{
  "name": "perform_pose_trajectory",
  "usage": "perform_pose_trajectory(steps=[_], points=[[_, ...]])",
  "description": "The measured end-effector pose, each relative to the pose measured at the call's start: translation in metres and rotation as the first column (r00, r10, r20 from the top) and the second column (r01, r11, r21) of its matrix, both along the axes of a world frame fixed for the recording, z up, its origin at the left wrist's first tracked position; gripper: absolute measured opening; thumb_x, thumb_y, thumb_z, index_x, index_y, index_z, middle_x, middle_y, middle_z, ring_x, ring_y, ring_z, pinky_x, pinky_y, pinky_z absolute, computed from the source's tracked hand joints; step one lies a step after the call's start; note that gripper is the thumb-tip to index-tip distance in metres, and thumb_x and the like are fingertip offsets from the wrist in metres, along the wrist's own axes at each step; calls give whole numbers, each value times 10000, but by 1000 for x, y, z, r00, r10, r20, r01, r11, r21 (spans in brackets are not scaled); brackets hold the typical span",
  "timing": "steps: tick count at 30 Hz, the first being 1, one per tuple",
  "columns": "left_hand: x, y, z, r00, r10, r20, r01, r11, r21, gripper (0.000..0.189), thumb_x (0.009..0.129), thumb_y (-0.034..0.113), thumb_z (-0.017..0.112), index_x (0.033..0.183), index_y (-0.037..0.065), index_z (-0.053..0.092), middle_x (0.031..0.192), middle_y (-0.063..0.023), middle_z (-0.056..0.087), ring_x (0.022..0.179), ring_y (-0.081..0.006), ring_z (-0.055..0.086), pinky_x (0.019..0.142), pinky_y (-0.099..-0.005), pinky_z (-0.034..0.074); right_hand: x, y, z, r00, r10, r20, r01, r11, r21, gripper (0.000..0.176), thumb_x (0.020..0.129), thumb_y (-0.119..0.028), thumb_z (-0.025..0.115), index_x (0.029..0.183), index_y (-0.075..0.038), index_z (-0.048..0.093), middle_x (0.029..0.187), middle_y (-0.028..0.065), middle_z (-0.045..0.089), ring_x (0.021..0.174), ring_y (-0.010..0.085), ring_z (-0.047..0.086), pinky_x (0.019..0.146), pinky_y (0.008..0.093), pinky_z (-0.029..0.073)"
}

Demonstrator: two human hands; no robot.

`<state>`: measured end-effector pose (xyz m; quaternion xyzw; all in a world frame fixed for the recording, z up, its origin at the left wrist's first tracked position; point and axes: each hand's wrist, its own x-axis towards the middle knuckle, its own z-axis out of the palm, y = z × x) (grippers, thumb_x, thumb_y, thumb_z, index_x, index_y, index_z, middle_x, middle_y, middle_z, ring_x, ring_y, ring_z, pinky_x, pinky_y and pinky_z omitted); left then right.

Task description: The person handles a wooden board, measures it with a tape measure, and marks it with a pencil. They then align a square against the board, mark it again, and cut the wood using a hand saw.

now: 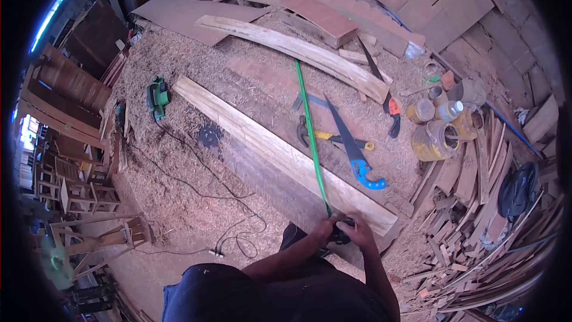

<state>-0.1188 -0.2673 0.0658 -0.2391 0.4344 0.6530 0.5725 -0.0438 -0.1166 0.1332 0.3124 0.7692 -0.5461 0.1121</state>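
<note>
A tape measure (342, 237) with a dark case is between my hands, just off the near edge of a long pale plank (286, 146). Its green blade (308, 125) runs out across that plank to a second, curved plank (298, 49) farther away. My left hand (323, 230) is closed at the case, where the blade comes out. On the other side, my right hand (360, 234) grips the case with curled fingers. Beside the blade lie a blue-handled handsaw (356, 158) and a hammer (333, 137) with a yellow and black handle.
An orange-handled saw (393, 113) rests by the curved plank. Jars and a yellow bucket (434, 142) stand to the right, above piled wood offcuts (465, 226). A green electric planer (158, 99) sits left on shavings, its cord (196, 173) trailing across the floor.
</note>
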Motion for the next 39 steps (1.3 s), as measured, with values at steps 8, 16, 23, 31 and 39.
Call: perform_pose_trajectory(steps=[8, 16, 23, 31, 39], points=[[-35, -2, 56, 968, -229, -107, 229, 973, -13, 420, 1096, 413, 640, 1311, 57, 694, 1108, -87, 726, 974, -253, 729, 762, -408, 635, 3, 14, -4, 968, -227, 107, 217, 545, -810, 536, 1059, -311, 629, 1508, -26, 559, 1268, 98, 731, 1067, 213, 748, 900, 380, 632], [-85, 0, 13, 513, -697, -500, 745, 652, -144, 538, 1021, 435, 719, 1368, 25, 707, 1348, -209, 670, 1192, -325, 689, 948, -482, 584, 35, 4, 33, 962, -117, 245, 257, 686, -681, 400, 1041, -239, 690, 1360, 3, 700, 1221, 73, 745, 1061, 169, 704, 922, 336, 568], [-211, -54, 38, -691, -635, -346, 81, 407, -910, 1223, 747, 659, 884, 1699, 115, 342, 1748, -214, 312, 1613, -494, 252, 1283, -685, 235, 80, -22, 96, 941, -329, 78, 329, 838, -436, 415, 1027, -246, 751, 1347, 10, 690, 983, 16, 717, 818, 111, 643, 715, 294, 517], [-290, -57, 42, -812, -510, -284, 71, 396, -915, 1229, 569, 467, 1030, 1623, 162, 476, 1577, -164, 522, 1463, -430, 474, 1199, -630, 391, 121, 6, 117, 967, -235, 97, 254, 871, -420, 349, 1017, -198, 773, 1296, -2, 697, 820, -34, 635, 639, 51, 547, 544, 245, 412], [-306, -7, 100, -440, -574, -691, 789, 120, -603, 669, 689, 521, 920, 1201, 111, 789, 1253, -233, 727, 1252, -306, 668, 1104, -431, 471, 83, 9, 165, 980, -195, 30, 196, 951, -238, 331, 994, -148, 747, 1283, 8, 703, 888, -9, 666, 724, 87, 607, 641, 257, 480]])
